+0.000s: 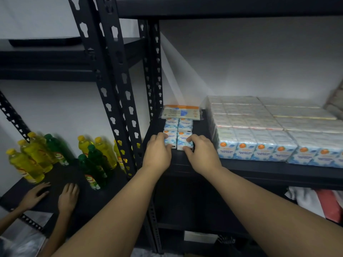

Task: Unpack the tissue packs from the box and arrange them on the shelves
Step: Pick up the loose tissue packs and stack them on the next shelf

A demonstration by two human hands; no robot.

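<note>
Small blue-and-white tissue packs [178, 131] lie in a two-by-two block on the black shelf [259, 166], near its left post. My left hand [157, 153] grips the front-left pack and my right hand [201, 153] grips the front-right pack [182, 140], fingers curled over their tops. Behind the block lies a flat wrapped pack with an orange strip [181, 112]. To the right, large wrapped bundles of tissue packs [259, 130] fill the shelf. No box is in view.
Yellow and green bottles [61, 154] stand on the lower left shelf. Another person's two hands [53, 196] rest flat on that shelf. Black perforated posts [118, 89] divide the two units. Cloth items [319, 203] lie on the shelf below right.
</note>
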